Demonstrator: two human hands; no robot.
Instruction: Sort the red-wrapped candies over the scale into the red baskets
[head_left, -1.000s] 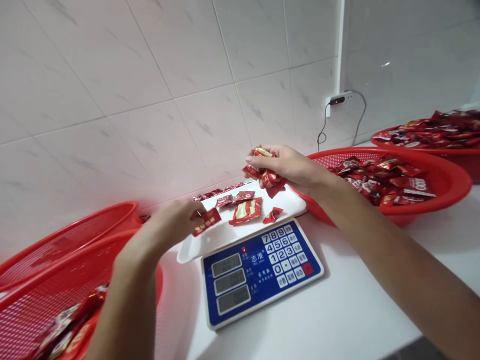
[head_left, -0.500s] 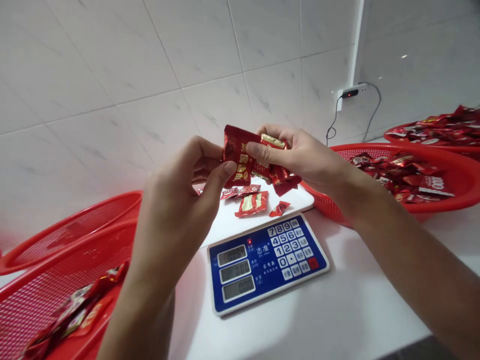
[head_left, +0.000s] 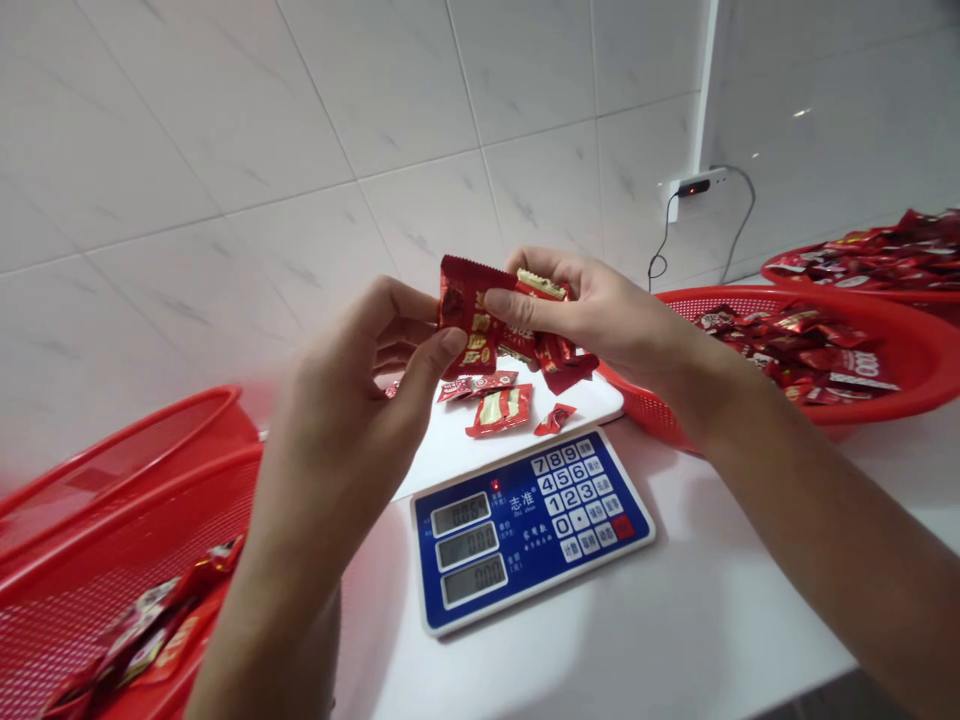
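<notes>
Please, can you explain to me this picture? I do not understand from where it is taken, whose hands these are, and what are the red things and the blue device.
The camera sits on a person's head and looks down, so both arms are that person's own. The left hand and the right hand together hold one red packet in front of a tiled wall; the right hand also grips a small bunch of packets. Below them, on a white counter, stands a weighing scale with a blue keypad panel. A few loose packets lie on its white tray. Red plastic baskets holding more packets stand on the right and the lower left. A charger is plugged into the wall.
</notes>
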